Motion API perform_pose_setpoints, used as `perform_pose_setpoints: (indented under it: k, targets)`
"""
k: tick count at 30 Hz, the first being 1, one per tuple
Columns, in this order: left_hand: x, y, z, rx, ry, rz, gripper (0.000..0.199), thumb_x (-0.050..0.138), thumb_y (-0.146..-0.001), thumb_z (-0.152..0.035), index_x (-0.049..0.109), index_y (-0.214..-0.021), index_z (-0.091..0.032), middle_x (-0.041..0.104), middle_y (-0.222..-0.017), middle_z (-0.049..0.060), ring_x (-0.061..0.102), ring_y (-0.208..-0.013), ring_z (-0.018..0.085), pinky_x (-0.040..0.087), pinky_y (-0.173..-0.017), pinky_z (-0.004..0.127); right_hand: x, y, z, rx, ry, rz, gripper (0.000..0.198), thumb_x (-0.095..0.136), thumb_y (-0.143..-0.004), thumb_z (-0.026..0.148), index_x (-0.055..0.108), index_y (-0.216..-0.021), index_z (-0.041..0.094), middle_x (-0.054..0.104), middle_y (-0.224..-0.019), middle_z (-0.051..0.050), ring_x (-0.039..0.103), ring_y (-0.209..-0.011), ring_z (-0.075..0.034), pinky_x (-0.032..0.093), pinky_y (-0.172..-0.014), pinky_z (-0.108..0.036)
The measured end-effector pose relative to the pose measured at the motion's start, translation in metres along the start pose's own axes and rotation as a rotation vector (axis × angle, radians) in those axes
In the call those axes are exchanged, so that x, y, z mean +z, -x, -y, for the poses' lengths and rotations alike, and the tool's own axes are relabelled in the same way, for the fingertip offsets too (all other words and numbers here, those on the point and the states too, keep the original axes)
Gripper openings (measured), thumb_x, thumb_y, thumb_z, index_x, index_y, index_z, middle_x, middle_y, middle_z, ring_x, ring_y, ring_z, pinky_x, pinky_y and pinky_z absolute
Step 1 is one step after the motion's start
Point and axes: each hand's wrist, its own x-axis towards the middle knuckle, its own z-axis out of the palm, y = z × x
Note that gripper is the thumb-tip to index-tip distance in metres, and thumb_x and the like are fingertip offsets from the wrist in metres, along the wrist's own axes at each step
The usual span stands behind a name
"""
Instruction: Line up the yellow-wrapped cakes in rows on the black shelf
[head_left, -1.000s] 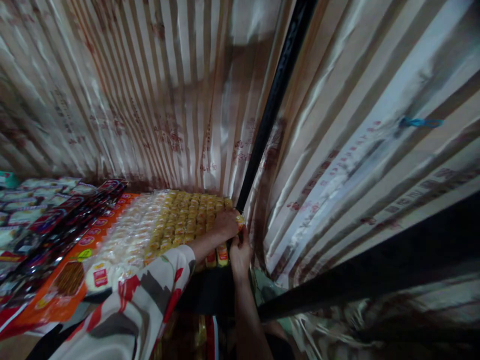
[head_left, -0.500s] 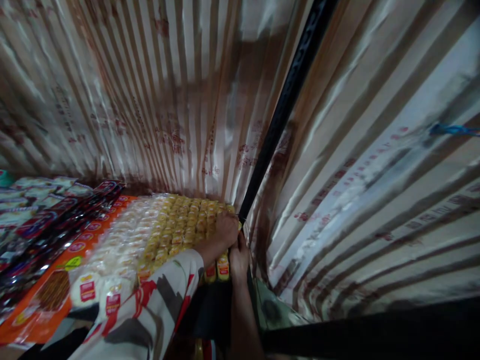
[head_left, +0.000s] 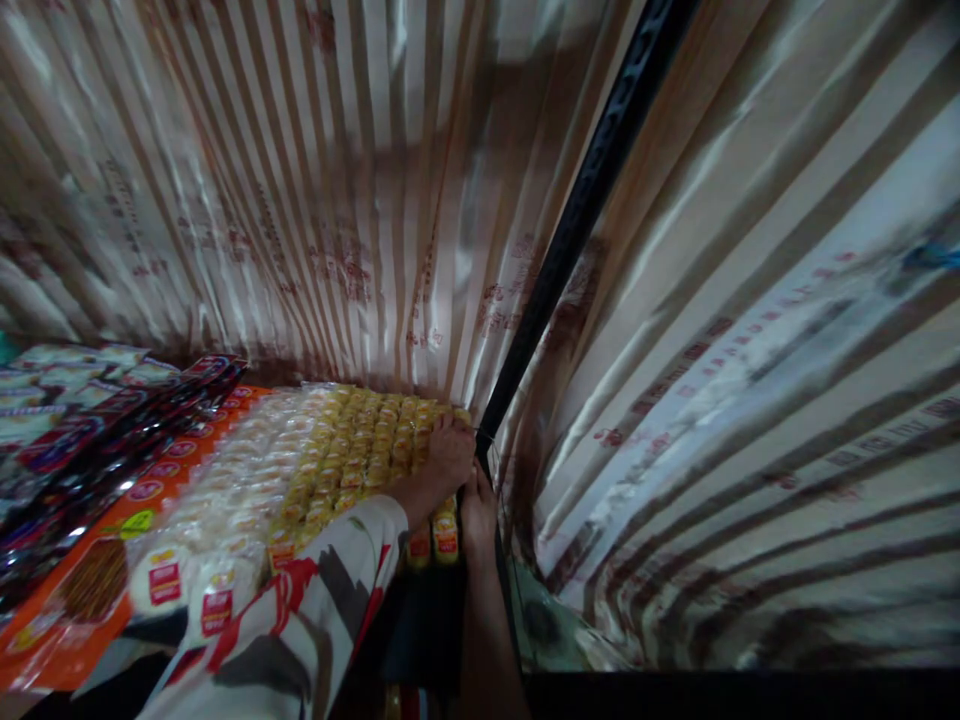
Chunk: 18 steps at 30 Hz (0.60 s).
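Both hands have slid slightly down and left in view since a second ago, staying pressed together at the foot of the black pole (head_left: pixel 581 225). From 7 o'clock, the left arm in a red, white and grey patterned sleeve (head_left: pixel 300 620) reaches up, its left hand (head_left: pixel 448 452) lying palm down, fingers curled over the far right corner of the yellow packet rows (head_left: pixel 360 450). Rising from 6 o'clock, the bare right forearm ends in the right hand (head_left: pixel 477 510), touching the left hand's heel; its fingers look closed, though what they grip cannot be told. White packets (head_left: pixel 225 510) and an orange pack (head_left: pixel 90 580) lie toward 8 o'clock.
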Motion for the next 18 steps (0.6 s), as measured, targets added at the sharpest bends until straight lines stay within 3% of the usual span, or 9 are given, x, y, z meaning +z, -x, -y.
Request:
perform_pose_setpoints:
  k: [5, 18]
  targets:
    - [-0.011, 0.007, -0.007, -0.005, -0.065, 0.020, 0.026, 0.047, -0.085, -0.012, 0.060, -0.107, -0.006, 0.059, -0.112, 0.017, 0.046, -0.113, 0.028, 0.034, -0.097, 0.041, 0.001, -0.004, -0.007, -0.048, -0.090, 0.032, 0.059, 0.036, -0.084, 0.056, 0.063, -0.116, 0.015, 0.064, -0.119, -0.011, 0.053, -0.117, -0.023, 0.038, -0.100, -0.035]
    - [-0.024, 0.013, -0.013, -0.006, -0.013, 0.050, 0.024, 0.046, -0.087, -0.014, 0.059, -0.107, -0.008, 0.056, -0.116, 0.016, 0.043, -0.116, 0.029, 0.031, -0.100, 0.043, 0.003, -0.008, -0.021, -0.050, -0.041, 0.014, 0.060, 0.028, -0.090, 0.054, 0.062, -0.117, 0.013, 0.069, -0.108, -0.010, 0.061, -0.101, -0.022, 0.045, -0.086, -0.033]
